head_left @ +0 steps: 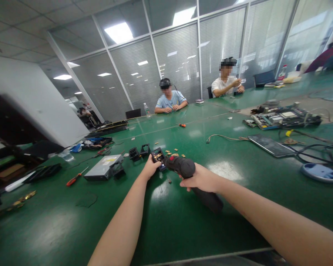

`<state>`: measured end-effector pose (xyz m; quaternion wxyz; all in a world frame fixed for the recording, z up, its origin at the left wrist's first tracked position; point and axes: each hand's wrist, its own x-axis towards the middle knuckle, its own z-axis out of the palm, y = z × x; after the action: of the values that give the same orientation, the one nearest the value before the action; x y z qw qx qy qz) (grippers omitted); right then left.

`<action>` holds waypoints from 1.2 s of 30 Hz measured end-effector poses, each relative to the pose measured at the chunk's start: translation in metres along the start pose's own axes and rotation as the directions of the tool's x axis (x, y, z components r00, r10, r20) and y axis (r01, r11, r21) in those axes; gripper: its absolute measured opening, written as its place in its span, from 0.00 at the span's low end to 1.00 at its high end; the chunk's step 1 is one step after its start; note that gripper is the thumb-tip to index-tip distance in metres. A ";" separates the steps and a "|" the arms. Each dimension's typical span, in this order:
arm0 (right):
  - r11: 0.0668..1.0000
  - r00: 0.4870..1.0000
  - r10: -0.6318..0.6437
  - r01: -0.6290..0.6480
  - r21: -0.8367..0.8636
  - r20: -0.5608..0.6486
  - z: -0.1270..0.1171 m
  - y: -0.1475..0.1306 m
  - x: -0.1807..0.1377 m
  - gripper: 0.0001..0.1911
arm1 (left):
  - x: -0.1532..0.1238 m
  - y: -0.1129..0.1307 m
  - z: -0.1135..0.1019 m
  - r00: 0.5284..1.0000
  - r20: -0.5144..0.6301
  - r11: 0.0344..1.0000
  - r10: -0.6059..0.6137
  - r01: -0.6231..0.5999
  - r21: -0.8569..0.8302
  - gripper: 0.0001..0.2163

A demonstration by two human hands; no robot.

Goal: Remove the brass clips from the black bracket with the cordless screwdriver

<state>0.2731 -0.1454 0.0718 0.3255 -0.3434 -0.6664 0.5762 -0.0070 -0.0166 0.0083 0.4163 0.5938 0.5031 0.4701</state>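
Note:
A black cordless drill (180,165) is gripped by my right hand (201,180), its handle slanting down to the right. The front end points left and meets a small black plastic housing (156,154) with brass-coloured parts inside. My left hand (150,168) holds this housing by its near left side, low over the green table (161,221). The contact point between drill tip and housing is too small to make out. Several small brass pieces (175,154) lie just beyond the drill. Two black plastic frames (134,153) stand left of the housing.
To the left are a metal disc drive (102,170), another black frame (117,170) and a red-handled screwdriver (75,178). On the right lie a dark flat panel (270,144), cables, a blue oval object (320,172) and a circuit board (287,116). Two people sit across the table.

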 end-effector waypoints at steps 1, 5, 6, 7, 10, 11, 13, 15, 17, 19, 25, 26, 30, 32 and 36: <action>1.000 1.000 0.002 -0.002 0.000 -0.001 0.000 0.000 0.000 0.16 | 0.001 -0.001 0.000 1.000 -0.003 1.000 -0.001 0.001 0.007 0.31; 1.000 1.000 0.003 -0.003 0.003 -0.006 0.000 -0.001 0.000 0.16 | 0.002 -0.002 -0.001 1.000 -0.010 1.000 0.005 -0.005 0.023 0.29; 1.000 1.000 0.002 -0.002 0.006 -0.006 0.000 -0.001 -0.001 0.17 | 0.002 -0.002 -0.002 1.000 -0.011 1.000 0.007 -0.006 0.021 0.28; 1.000 1.000 0.001 -0.001 0.011 -0.005 0.000 -0.001 -0.001 0.17 | 0.001 -0.002 -0.002 1.000 -0.012 1.000 0.006 -0.006 0.019 0.28; 1.000 1.000 -0.005 0.005 0.021 -0.003 0.000 -0.001 0.000 0.18 | 0.000 0.000 -0.003 1.000 -0.009 1.000 -0.003 0.003 -0.011 0.30; 1.000 1.000 -0.007 0.007 0.023 -0.004 0.001 0.000 0.000 0.19 | 0.000 0.000 -0.003 1.000 -0.004 1.000 -0.007 0.006 -0.026 0.31; 1.000 1.000 -0.012 0.012 0.022 -0.007 0.001 0.001 0.001 0.18 | 0.001 0.000 -0.004 1.000 0.007 0.997 -0.025 0.026 -0.076 0.32; 1.000 1.000 -0.014 0.014 0.018 -0.009 0.001 0.004 0.002 0.17 | 0.002 0.000 -0.004 0.998 0.018 0.987 -0.063 0.065 -0.146 0.31; 1.000 1.000 -0.016 0.016 0.012 -0.006 0.000 0.005 0.003 0.16 | 0.003 0.000 -0.003 0.995 0.026 0.973 -0.099 0.102 -0.205 0.29; 1.000 1.000 -0.021 0.021 0.006 0.002 -0.001 0.006 0.003 0.14 | 0.003 0.000 -0.003 0.993 0.035 0.966 -0.109 0.114 -0.230 0.27; 1.000 1.000 -0.024 0.024 -0.006 0.012 -0.002 0.003 0.002 0.13 | 0.007 -0.003 -0.001 0.991 0.059 0.952 -0.124 0.135 -0.275 0.30; 1.000 1.000 -0.023 0.023 -0.005 0.014 -0.002 0.003 0.002 0.13 | 0.008 -0.004 -0.001 0.990 0.056 0.950 -0.131 0.142 -0.280 0.31; 1.000 1.000 -0.024 0.024 -0.002 0.015 -0.002 0.002 0.001 0.14 | 0.012 -0.010 -0.001 0.988 0.032 0.944 -0.149 0.152 -0.294 0.30; 1.000 1.000 -0.023 0.023 -0.002 0.013 -0.002 0.001 0.001 0.15 | 0.014 -0.013 -0.001 0.988 0.030 0.943 -0.149 0.151 -0.296 0.30; 1.000 1.000 -0.023 0.023 0.000 0.016 -0.002 0.001 0.001 0.14 | 0.016 -0.016 -0.001 0.989 0.029 0.946 -0.145 0.147 -0.289 0.30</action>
<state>0.2746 -0.1437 0.0709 0.3267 -0.3314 -0.6729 0.5750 -0.0108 0.0017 -0.0047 0.5343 0.4892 0.4696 0.5046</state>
